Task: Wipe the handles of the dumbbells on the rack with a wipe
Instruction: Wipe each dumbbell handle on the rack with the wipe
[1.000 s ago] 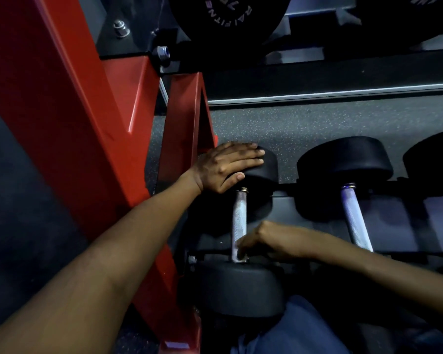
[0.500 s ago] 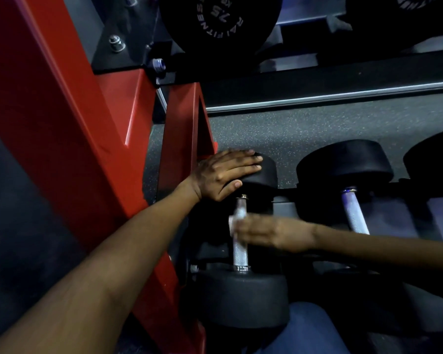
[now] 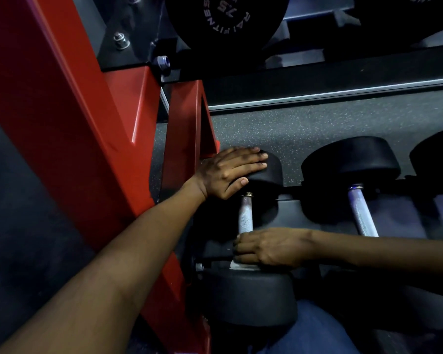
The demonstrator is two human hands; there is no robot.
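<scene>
A silver knurled handle [image 3: 245,218] meets black dumbbell heads [image 3: 251,297] above the right hand [image 3: 269,249]. A red rack frame [image 3: 69,123] stands left of the left hand [image 3: 228,172], above grey speckled flooring [image 3: 304,126].

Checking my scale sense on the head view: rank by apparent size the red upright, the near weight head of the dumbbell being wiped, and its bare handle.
1. Red upright, largest.
2. Near weight head, though closeness to the camera inflates it.
3. Bare handle, smallest; its lower part is hidden under the right hand.
</scene>
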